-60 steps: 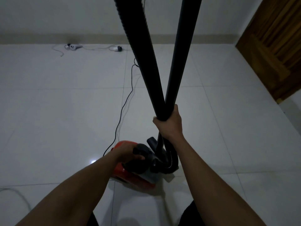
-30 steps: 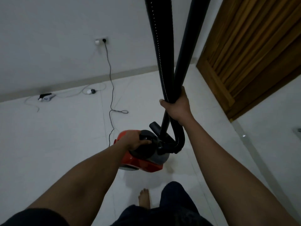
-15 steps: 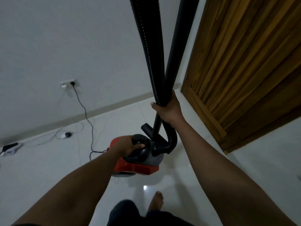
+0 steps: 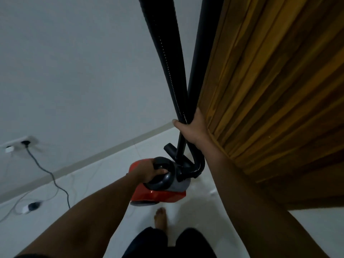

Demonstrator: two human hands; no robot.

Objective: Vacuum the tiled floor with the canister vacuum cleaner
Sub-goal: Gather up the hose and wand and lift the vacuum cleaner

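Head view: left hand (image 4: 150,172) grips vacuum handle (image 4: 162,164); right hand (image 4: 191,127) clasps hose (image 4: 165,58) and wand (image 4: 201,58), arms extended.

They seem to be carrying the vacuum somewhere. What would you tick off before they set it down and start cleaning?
1. Carry grip: the left hand curls round the handle of the canister vacuum. Ok.
2. Tubing under control: the right hand holds the hose and wand bundled together. Ok.
3. Power: the power cord is plugged into the wall socket. Ok.
4. Landing spot free: the bare foot is right by the canister. Not ok.
5. Clearance from the wooden door: it overlaps the wand in view. Cannot tell.
6. Floor nozzle fitted: out of frame. Cannot tell.
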